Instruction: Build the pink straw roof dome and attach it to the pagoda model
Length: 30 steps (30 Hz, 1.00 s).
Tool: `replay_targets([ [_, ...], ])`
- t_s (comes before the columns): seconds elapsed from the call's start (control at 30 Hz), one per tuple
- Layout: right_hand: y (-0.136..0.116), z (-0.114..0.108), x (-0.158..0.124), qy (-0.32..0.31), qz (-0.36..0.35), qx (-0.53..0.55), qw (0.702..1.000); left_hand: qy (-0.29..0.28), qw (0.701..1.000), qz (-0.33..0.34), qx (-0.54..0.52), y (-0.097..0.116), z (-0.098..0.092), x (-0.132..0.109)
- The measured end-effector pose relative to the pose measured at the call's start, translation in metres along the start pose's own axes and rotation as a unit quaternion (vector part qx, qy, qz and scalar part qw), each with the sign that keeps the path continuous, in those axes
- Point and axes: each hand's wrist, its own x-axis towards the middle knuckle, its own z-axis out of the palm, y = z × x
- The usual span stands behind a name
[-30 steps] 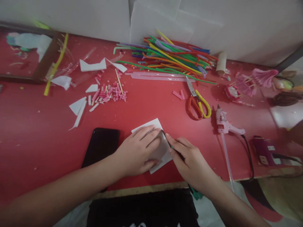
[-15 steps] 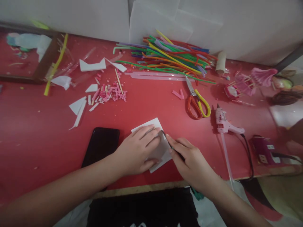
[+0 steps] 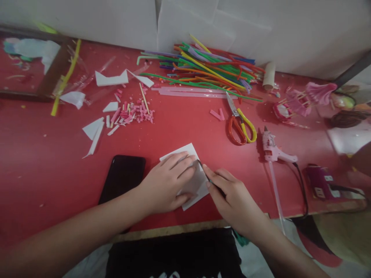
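Observation:
A white sheet of paper or card (image 3: pixel 189 150) lies tilted on the red tabletop near its front edge. My left hand (image 3: pixel 171 181) rests on it palm down with the fingers stretched out, covering much of its surface. At the sheet's right edge, my right hand (image 3: pixel 228 189) is closed round a slim dark tool (image 3: pixel 199 163). The tool's tip touches or nearly touches the sheet close to my left fingertips. Most of it is hidden in the grip, so I cannot make out its exact kind. A black phone (image 3: pixel 123 175) lies just left of my left hand.
Orange-and-yellow-handled scissors (image 3: pixel 239 123) and a pink glue gun (image 3: pixel 271 148) lie to the right. Pipe cleaners (image 3: pixel 211 69) are heaped against the wall. Pink cut bits (image 3: pixel 139 112) and white paper scraps (image 3: pixel 111 78) lie left of centre. A purple box (image 3: pixel 320 181) with a cable stands far right.
The whole view has shifted a little, so things appear slightly farther left. Both hands keep nearly the same place on the sheet, with the same hold.

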Motion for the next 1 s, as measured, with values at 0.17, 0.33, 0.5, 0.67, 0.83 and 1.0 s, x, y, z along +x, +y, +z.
replay_targets([
  [0.17, -0.0006, -0.0015, -0.0016, -0.004, 0.002, -0.007, 1.000, -0.001, 1.000, 0.001, -0.005, -0.0009, -0.0001, -0.0003],
  [0.33, -0.0018, -0.0034, -0.0024, -0.006, 0.006, -0.011, 1.000, 0.002, 1.000, 0.005, 0.004, -0.0010, 0.0000, 0.0001],
  [0.5, -0.0027, -0.0055, -0.0025, -0.019, 0.019, 0.000, 1.000, -0.005, 1.000, -0.002, 0.009, -0.0005, -0.0002, 0.0003],
  [0.67, -0.0024, -0.0065, -0.0038, -0.025, 0.025, 0.002, 0.999, -0.005, 1.000, 0.000, 0.009, 0.0003, -0.0008, -0.0003],
  [0.83, -0.0010, -0.0068, -0.0051, -0.022, 0.018, 0.006, 1.000, -0.003, 1.000, 0.004, 0.011, -0.0003, -0.0002, -0.0004],
  [1.0, 0.0001, -0.0077, -0.0058, -0.021, 0.012, 0.006, 1.000, -0.004, 1.000, 0.002, 0.011, -0.0012, 0.0012, 0.0007],
])
